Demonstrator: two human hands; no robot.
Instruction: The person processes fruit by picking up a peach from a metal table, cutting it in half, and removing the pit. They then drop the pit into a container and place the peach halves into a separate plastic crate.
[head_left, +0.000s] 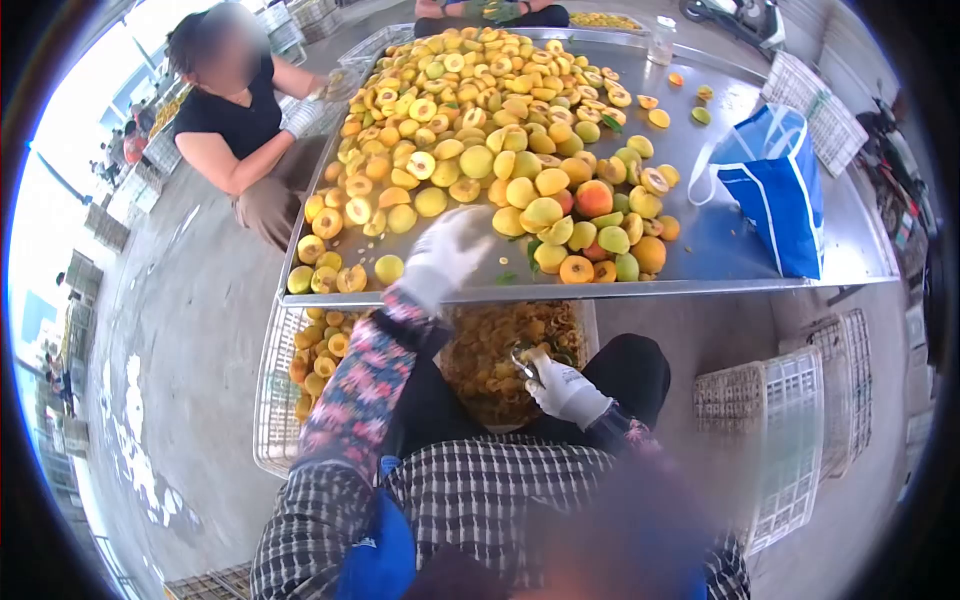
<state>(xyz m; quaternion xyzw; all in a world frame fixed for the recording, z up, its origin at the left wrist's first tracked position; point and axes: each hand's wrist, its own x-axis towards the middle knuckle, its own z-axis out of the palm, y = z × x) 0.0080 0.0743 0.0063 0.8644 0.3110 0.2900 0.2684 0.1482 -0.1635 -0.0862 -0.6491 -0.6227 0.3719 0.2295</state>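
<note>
A heap of yellow peaches (480,160), many of them halved, covers much of the metal table (400,298). My left hand (452,252), in a white glove, is over the near side of the table at the edge of the heap. Its fingers are smeared by motion. Below the table edge, my gloved right hand (568,392) grips a small metal tool (522,360) with a rounded end. That tool is above a crate of brownish peach scraps (500,345) between my knees. Peach halves (318,350) fill a white crate (272,390) to the left.
A blue bag (775,205) stands on the table's right side, with a clear jar (661,42) at the back. White plastic crates (765,430) stand on the floor at right. One co-worker (235,110) sits at the left side, another (490,12) at the far end.
</note>
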